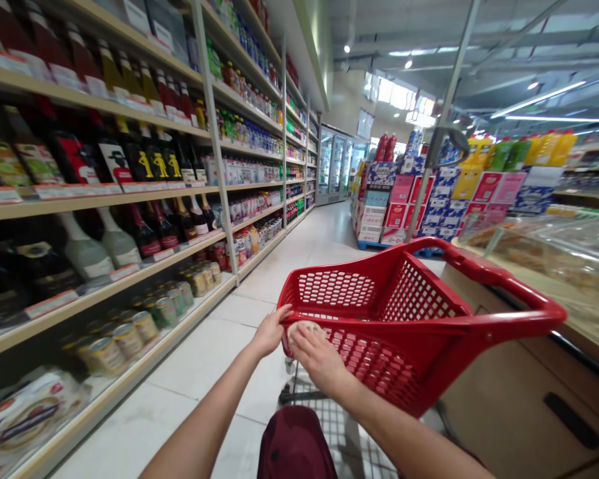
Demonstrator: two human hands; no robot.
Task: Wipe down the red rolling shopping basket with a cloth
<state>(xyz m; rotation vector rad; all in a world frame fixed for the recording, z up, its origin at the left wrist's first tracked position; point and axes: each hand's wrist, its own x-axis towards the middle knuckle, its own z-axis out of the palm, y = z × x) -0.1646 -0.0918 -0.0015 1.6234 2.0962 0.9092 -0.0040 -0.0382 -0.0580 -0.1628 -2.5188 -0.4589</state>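
A red plastic shopping cart (444,346) stands in front of me, its basket crosswise and its handle off to the right. At the basket's left end, my left hand (270,331) grips the rim, fingers curled over the top edge. Just to the right, my right hand (319,356) presses a pale cloth (299,327) flat against the outer side of the basket, close below the rim. Most of the cloth is hidden under the fingers. Through its latticed walls the basket shows nothing inside.
Shelves (104,193) of bottles and cans line the left side. Stacked drink cartons (394,206) stand on blue pallets ahead. A counter with clear covers (554,259) is close on the right, and a metal pole (446,113) rises behind the cart. Pale floor tiles (219,332) run along the aisle.
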